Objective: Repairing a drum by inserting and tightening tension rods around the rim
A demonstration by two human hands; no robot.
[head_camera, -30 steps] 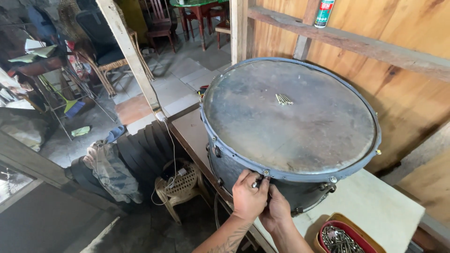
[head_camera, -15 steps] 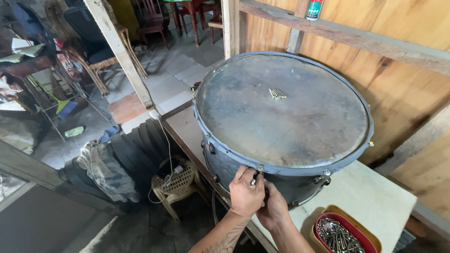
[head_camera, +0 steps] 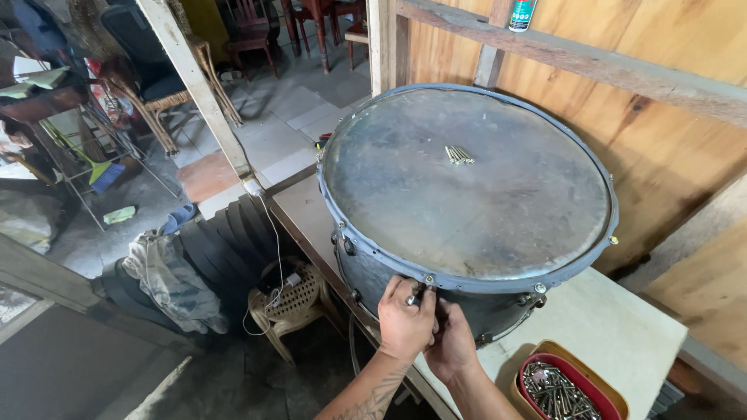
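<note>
Left hand (head_camera: 405, 323) and right hand (head_camera: 451, 342) side by side, fingers pinching a tension rod (head_camera: 420, 292) at the rim of a large drum (head_camera: 467, 194), drum on pale worktop (head_camera: 607, 327)

I see my two hands, left hand (head_camera: 405, 323) and right hand (head_camera: 451, 342), pressed together against the near side of a big drum (head_camera: 467, 194) that fills most of the table (head_camera: 615, 327). A wooden wall (head_camera: 669, 148) stands close behind the drum, leaving little room there. To the right, bare tabletop is open up to a bowl of screws (head_camera: 564, 389). A few screws (head_camera: 459, 155) lie on the otherwise open drumhead.
</note>
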